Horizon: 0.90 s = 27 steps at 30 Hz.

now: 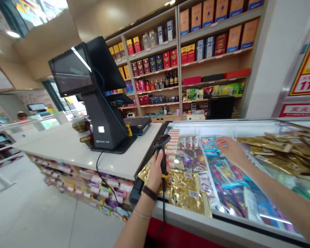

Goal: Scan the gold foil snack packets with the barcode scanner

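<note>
My left hand (pixel 156 170) is wrapped round the handle of a black barcode scanner (pixel 162 142), its head pointing up over the freezer's left end. Beside that hand, shiny gold packets (pixel 188 196) with white barcode labels lie near the front edge of the chest freezer (pixel 186 214). My right hand (pixel 228 148) is over the freezer's middle, at some light blue packets (pixel 209 144). Its fingers are curled and close together; what they hold, if anything, is hidden.
A black checkout terminal (pixel 105 117) stands on the white counter (pixel 54 144) to the left. More gold packets (pixel 284 148) are heaped at the freezer's right. The scanner's cable (pixel 163 203) hangs over the front edge. Shelves of boxes (pixel 155 63) line the back wall.
</note>
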Available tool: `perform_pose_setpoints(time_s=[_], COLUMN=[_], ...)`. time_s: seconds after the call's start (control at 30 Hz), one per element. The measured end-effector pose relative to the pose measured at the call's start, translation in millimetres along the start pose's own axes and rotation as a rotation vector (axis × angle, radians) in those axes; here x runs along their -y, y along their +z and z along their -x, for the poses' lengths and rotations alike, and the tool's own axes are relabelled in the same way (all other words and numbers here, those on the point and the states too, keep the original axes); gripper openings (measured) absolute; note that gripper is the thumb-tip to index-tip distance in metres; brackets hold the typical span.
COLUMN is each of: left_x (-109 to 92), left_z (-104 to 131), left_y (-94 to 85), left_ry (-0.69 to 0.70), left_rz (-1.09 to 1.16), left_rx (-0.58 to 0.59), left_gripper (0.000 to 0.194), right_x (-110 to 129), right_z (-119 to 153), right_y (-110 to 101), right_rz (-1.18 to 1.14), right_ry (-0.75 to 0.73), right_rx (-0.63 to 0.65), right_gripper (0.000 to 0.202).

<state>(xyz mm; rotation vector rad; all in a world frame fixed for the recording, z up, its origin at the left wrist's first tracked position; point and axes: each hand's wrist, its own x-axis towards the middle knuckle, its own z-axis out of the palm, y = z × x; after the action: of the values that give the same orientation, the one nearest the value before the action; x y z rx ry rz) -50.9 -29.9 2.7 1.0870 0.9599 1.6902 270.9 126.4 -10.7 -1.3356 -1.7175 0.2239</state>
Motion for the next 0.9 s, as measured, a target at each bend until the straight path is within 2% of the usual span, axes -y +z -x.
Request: perform_pose_setpoints(time_s=[0.13, 0.23, 0.33, 0.4, 0.47, 0.53, 0.63, 0.77, 0.83, 0.9], left_x=[-4, -4, -1, 1, 3, 4, 3, 1, 1, 1], left_z=[4, 5, 5, 5, 6, 8, 9, 5, -1, -8], left_y=[-10.5, -16.4, -18.9, -18.8, -18.3, -17.5, -15.3, -6.9, -0.6, 5.3], left_ry=[0.009, 0.052, 0.097, 0.119, 0.119, 0.101, 0.064, 0.037, 0.031, 0.025], left_rz=[0.047, 0.107, 0.153, 0.162, 0.160, 0.153, 0.134, 0.089, 0.049, -0.001], left_rx=[-0.080, -0.139, -0.155, -0.161, -0.163, -0.158, -0.142, -0.064, 0.000, 0.065], left_gripper=[0.071, 0.074, 0.073, 0.071, 0.069, 0.070, 0.071, 0.067, 0.066, 0.066], right_x=[60, 109, 146, 158, 157, 144, 110, 67, 56, 51], right_z=[22, 43, 59, 64, 63, 56, 38, 17, 12, 10], right_y=[72, 114, 144, 155, 158, 153, 136, 117, 115, 116], right_rz=[-0.167, -0.244, -0.218, -0.151, -0.111, -0.096, -0.059, -0.033, -0.050, -0.082], right_ry=[-0.254, -0.472, -0.709, -0.820, -0.840, -0.781, -0.630, -0.422, -0.354, -0.288], right_rx=[0.216, 0.397, 0.597, 0.705, 0.754, 0.728, 0.619, 0.508, 0.486, 0.465], right_gripper=[0.021, 0.028, 0.028, 0.022, 0.018, 0.016, 0.025, 0.022, 0.028, 0.045])
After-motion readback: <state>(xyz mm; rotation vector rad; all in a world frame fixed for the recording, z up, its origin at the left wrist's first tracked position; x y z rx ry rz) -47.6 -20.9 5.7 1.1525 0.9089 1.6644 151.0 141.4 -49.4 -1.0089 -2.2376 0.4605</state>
